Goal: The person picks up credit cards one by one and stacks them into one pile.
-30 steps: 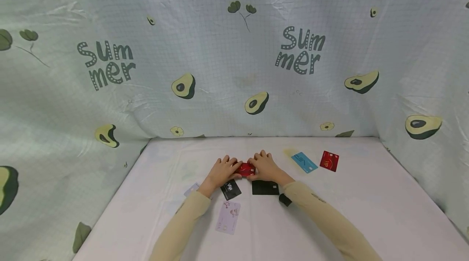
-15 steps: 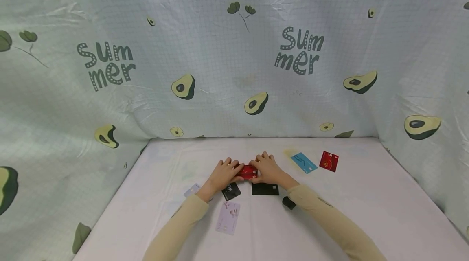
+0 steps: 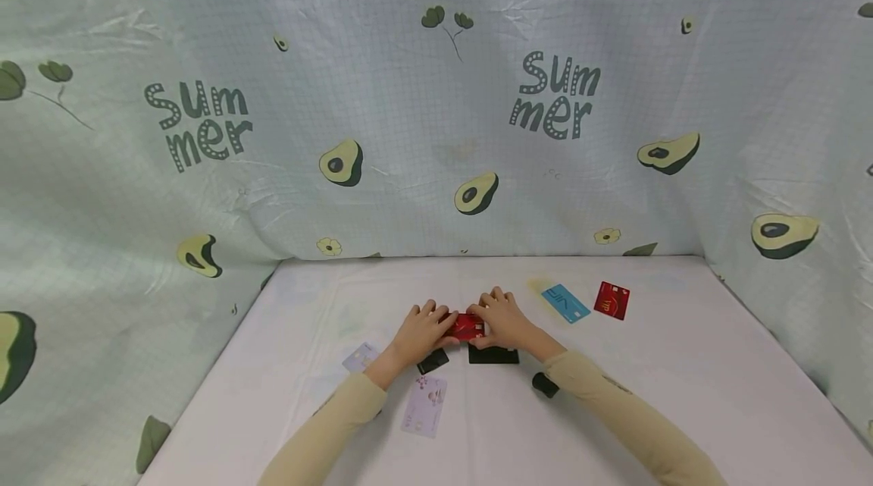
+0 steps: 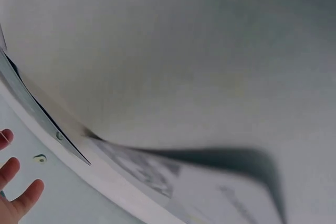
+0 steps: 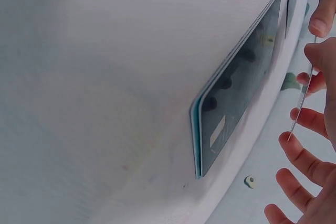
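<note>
Both hands hold one red card (image 3: 469, 327) between them above the white table. My left hand (image 3: 419, 334) pinches its left end, and my right hand (image 3: 506, 323) pinches the right end. In the right wrist view the card (image 5: 302, 98) shows edge-on, as a thin line between the fingers. Just below the right hand lies a black card (image 3: 492, 355), which the right wrist view shows on top of a small stack. Under the left hand another black card (image 3: 433, 362) is partly covered.
A lilac card (image 3: 425, 406) lies nearer the front, and a pale card (image 3: 360, 356) is partly behind the left wrist. To the right are a blue card (image 3: 565, 303) and a second red card (image 3: 611, 300). A patterned curtain (image 3: 409, 92) encloses the table (image 3: 682, 365).
Both hands have drifted slightly nearer and to the right with the red card between them. The left hand now covers more of the black card below it.
</note>
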Motion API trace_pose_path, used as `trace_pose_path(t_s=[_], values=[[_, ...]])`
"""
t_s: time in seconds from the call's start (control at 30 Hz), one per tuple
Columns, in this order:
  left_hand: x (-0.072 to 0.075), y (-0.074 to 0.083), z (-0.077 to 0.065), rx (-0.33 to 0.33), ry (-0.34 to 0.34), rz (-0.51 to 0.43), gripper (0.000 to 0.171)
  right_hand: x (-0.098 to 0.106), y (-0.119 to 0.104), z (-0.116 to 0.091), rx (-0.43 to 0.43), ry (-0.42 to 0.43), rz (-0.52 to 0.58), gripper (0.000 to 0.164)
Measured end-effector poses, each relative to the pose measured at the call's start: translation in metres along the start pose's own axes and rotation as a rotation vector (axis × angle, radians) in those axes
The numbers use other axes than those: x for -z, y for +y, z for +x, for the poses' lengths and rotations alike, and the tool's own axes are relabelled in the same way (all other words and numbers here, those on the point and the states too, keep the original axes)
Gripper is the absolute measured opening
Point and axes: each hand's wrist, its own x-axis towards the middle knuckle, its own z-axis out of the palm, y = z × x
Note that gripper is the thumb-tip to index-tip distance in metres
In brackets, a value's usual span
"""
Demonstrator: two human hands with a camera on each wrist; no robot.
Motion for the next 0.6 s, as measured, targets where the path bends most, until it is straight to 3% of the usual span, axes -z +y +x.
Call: trace_pose_path(t_s=[0.6], values=[[0.007, 0.015, -0.001, -0.027, -0.032, 0.015, 0.047, 0.000, 0.009, -0.023, 0.029, 0.060, 0.011, 0.050]])
